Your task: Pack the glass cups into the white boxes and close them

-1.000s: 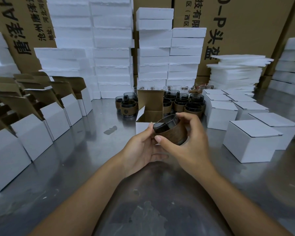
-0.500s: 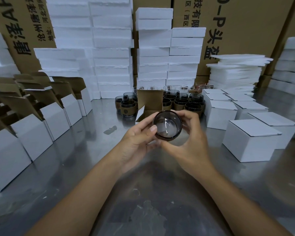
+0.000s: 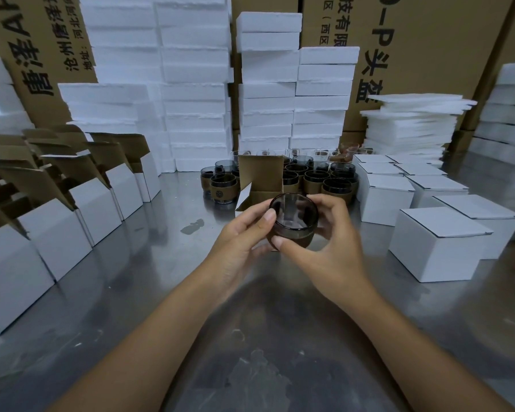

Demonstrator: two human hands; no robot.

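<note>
Here, at the bottom of the frame, both forearms are cut off by the lower edge and reach up over the steel counter (image 3: 149, 263). At centre the left hand (image 3: 238, 233) and right hand (image 3: 324, 248) curl their fingers around one glass cup (image 3: 293, 221), held clear of the counter with its mouth tipped toward the camera. The left thumb lies on the rim; the right thumb presses the brown sleeve below, most of which the hands hide. Half a second ago the cup faced the camera more squarely, so little of its sleeve showed; now more of its lower body shows.

Just behind the cup an open white box (image 3: 260, 185) stands with its brown lid flap up; its lower part is hidden by the hands. Beyond it the other glass cups (image 3: 315, 179) crowd together, the back ones hard to make out. Open boxes (image 3: 81, 203) line the left side, closed boxes (image 3: 437, 242) the right. Foam slabs (image 3: 191, 84) and printed cartons (image 3: 428, 46) fill the upper frame, cut off at the top.
</note>
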